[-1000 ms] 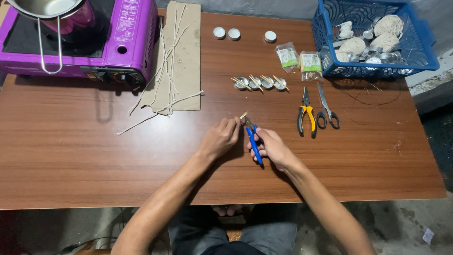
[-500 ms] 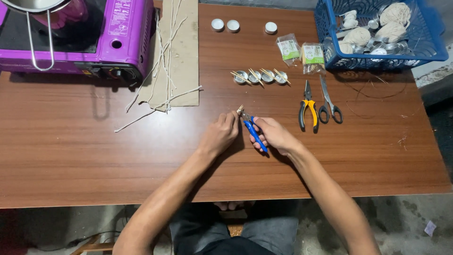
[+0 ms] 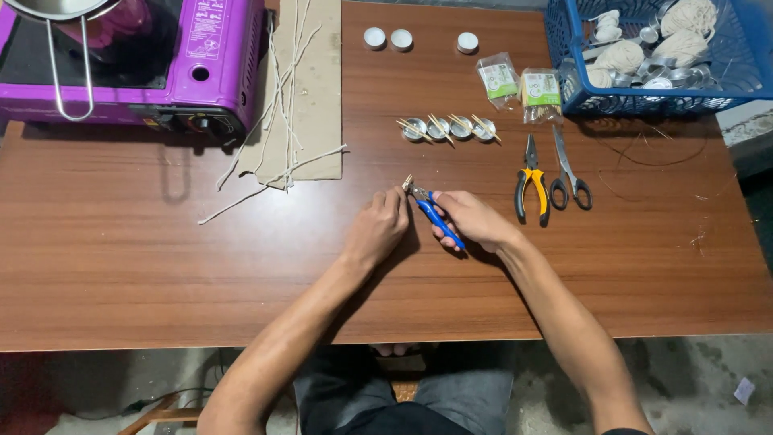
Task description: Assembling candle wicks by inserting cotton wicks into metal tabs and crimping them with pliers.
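Here the right hand [image 3: 475, 219] grips blue-handled pliers [image 3: 435, 213], nose angled left toward a small piece. The left hand [image 3: 378, 229] seemingly pinches that piece steady; it is too tiny to identify.

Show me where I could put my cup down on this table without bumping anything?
Bare wood lies left of the left hand, below the purple stove and cardboard. More lies right of the scissors, below the blue basket. The strip from tins to pliers is crowded.
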